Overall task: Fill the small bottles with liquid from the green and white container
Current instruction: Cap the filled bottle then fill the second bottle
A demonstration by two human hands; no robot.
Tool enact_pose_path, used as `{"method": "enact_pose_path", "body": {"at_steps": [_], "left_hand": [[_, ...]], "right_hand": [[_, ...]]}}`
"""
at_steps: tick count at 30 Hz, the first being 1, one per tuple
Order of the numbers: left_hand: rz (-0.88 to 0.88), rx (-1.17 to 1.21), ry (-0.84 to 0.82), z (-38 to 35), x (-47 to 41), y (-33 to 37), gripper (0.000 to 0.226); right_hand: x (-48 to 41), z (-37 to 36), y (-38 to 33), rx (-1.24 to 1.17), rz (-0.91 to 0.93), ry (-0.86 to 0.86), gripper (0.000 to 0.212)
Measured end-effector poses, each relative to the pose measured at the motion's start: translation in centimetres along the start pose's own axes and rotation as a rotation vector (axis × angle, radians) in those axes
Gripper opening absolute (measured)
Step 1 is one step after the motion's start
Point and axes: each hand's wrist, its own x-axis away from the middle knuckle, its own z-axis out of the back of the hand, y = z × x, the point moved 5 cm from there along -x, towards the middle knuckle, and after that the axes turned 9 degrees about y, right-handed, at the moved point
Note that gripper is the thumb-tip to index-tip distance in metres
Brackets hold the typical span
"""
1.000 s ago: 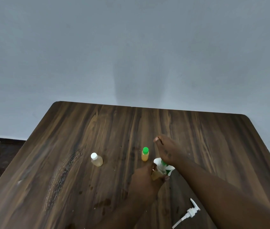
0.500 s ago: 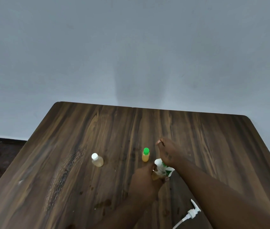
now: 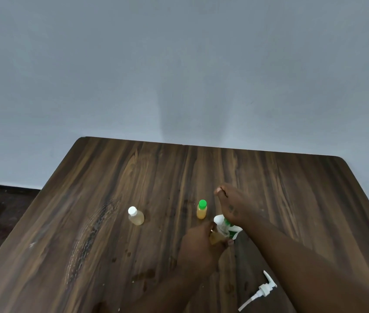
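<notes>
On the wooden table (image 3: pixel 292 188), my right hand (image 3: pixel 235 206) grips the green and white container (image 3: pixel 229 227) from above and tilts it down toward a small open bottle (image 3: pixel 217 238) with amber liquid in it. My left hand (image 3: pixel 199 247) holds that small bottle from the near side, hiding most of it. A capped small bottle with a green cap and orange liquid (image 3: pixel 201 210) stands just left of the container. Farther left stands a small bottle with a white cap and pale yellow liquid (image 3: pixel 135 216).
A white pump dispenser head (image 3: pixel 261 290) lies on the table near its front edge, under my right forearm. Dark wet spots (image 3: pixel 144 275) mark the wood in front of my left hand. A grey wall rises behind the table's far edge.
Both hands hold the same grip; the container and small bottle stay together. The whole scene has shifted only slightly in view.
</notes>
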Motion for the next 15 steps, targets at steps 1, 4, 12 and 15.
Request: {"method": "enact_pose_path", "body": {"at_steps": [1, 4, 12, 15], "left_hand": [[0.001, -0.006, -0.001, -0.09, -0.03, -0.07, 0.026], [-0.001, 0.003, -0.002, -0.23, 0.02, -0.09, 0.026], [-0.012, -0.007, 0.006, -0.28, -0.08, -0.16, 0.030], [-0.008, -0.008, 0.003, -0.38, 0.04, -0.28, 0.031]], "right_hand": [[0.19, -0.08, 0.18, -0.008, -0.009, 0.008, 0.029], [0.15, -0.24, 0.48, 0.033, -0.020, 0.001, 0.031], [0.33, -0.31, 0.47, -0.009, 0.003, 0.006, 0.027], [0.31, -0.20, 0.20, 0.027, 0.018, -0.023, 0.027]]}}
